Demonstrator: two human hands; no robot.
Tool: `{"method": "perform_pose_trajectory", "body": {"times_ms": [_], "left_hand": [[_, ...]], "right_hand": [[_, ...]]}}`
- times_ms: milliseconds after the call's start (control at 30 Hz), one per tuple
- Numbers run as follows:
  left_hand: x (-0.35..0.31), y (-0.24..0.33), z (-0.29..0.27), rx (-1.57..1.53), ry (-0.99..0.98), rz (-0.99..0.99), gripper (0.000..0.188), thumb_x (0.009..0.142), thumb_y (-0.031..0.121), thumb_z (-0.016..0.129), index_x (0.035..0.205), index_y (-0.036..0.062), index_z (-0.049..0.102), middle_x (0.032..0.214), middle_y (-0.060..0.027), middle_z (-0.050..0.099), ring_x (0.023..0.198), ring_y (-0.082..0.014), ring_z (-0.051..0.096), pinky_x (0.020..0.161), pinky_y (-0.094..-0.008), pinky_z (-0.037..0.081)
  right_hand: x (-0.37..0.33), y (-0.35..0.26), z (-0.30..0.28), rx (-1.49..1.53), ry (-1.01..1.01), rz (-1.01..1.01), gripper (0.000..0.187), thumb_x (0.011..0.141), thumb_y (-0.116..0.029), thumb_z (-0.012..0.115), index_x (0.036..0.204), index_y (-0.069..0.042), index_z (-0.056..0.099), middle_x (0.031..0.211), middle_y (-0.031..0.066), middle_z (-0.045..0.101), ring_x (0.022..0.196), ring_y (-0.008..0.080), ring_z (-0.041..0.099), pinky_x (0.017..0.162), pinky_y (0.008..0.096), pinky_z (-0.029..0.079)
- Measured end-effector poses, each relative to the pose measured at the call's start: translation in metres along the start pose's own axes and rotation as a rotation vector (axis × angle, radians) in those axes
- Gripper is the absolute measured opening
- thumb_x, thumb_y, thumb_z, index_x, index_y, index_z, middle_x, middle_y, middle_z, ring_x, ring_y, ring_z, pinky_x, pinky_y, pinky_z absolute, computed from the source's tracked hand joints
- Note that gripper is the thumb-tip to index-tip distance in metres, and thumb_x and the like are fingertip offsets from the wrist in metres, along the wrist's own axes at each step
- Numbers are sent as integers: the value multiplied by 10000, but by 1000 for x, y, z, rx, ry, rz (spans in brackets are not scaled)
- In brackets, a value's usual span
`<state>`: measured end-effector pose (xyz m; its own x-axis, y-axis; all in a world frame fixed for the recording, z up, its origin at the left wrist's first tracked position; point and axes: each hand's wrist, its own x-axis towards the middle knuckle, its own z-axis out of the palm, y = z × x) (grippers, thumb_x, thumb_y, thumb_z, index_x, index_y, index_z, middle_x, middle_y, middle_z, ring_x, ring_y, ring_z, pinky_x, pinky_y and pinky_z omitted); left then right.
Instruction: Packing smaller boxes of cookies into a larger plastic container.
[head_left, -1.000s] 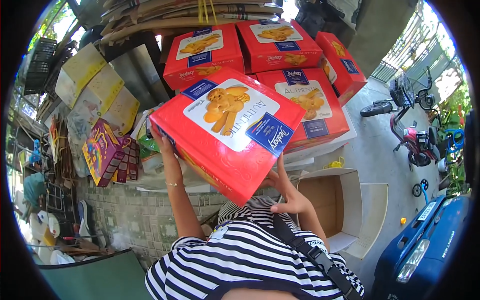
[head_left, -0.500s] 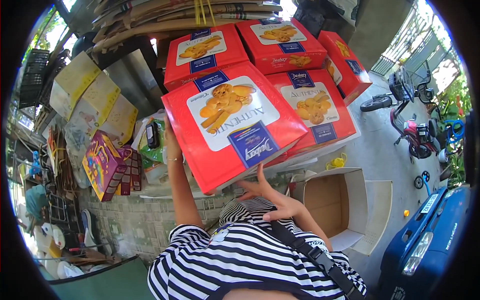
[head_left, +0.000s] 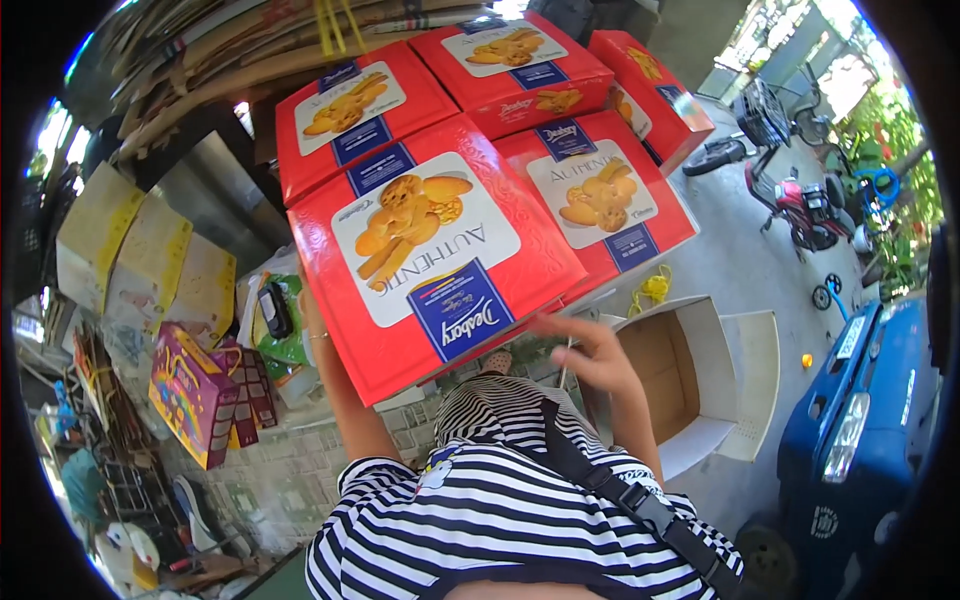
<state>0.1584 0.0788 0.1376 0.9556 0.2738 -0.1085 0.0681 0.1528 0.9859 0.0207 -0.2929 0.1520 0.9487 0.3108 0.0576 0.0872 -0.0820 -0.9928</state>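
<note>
A red biscuit box (head_left: 545,235) with a picture of biscuits on its lid sits nearest me, partly over its neighbours. Along its left side my left hand (head_left: 313,305) holds it, the fingers hidden behind the box. By the near right edge is my right hand (head_left: 600,355), slightly blurred, fingers apart and holding nothing; whether a fingertip touches the box I cannot tell. Another red biscuit box (head_left: 655,210) lies just to the right. Farther back are a red box (head_left: 425,90) at the left, a red box (head_left: 590,65) in the middle and a tilted red box (head_left: 690,120) at the right.
An open cardboard carton (head_left: 665,385) stands on the floor at my right, below yellow string (head_left: 652,288). Purple gift boxes (head_left: 190,395) and yellow-white cartons (head_left: 150,250) are at the left. A blue vehicle (head_left: 860,420) and a bike (head_left: 790,195) stand at the right. Flattened cardboard (head_left: 220,80) is stacked behind.
My right hand has moved right along the near edge of the front box, toward its right corner. My left hand stays at the box's left side. The whole view has shifted slightly.
</note>
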Motion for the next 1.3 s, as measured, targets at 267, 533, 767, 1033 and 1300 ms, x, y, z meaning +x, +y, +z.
{"method": "perform_pose_trajectory", "body": {"times_ms": [267,533,767,1033,1300], "left_hand": [[-16,11,14,98,-48,3,658,883,490,357,1325,7,289,1205,-104,481,1018,-135,497,885,-273,382],[-52,26,-5,251,-11,93,636,889,460,358,1331,9,280,1244,-111,443,1085,-150,454,926,-270,338],[-84,22,3,110,-116,-14,585,850,184,511,1343,11,246,1325,-108,339,1184,-177,350,988,-299,262],[-76,20,8,-70,-215,16,660,805,264,511,1344,32,208,1232,-140,408,1055,-219,487,835,-316,451],[-83,7,9,-193,-107,-27,666,811,329,526,1329,25,240,1223,-122,427,1047,-197,494,847,-294,436]], "right_hand": [[0,45,-67,222,1213,222,788,751,-323,653,1328,-77,176,1255,133,379,1109,211,404,878,398,341],[44,77,-58,357,1000,293,1023,617,-437,712,1359,-209,44,1348,85,270,1239,285,249,900,544,221],[44,56,-46,504,1000,430,798,703,-224,678,1316,-130,175,1192,122,419,1077,205,432,924,340,328],[39,80,-43,714,1024,64,864,707,-115,666,1351,-127,91,1170,105,422,1075,196,437,929,338,341],[3,72,-39,800,990,21,803,725,-61,655,1334,-126,135,1135,77,443,997,160,486,828,297,410]]}}
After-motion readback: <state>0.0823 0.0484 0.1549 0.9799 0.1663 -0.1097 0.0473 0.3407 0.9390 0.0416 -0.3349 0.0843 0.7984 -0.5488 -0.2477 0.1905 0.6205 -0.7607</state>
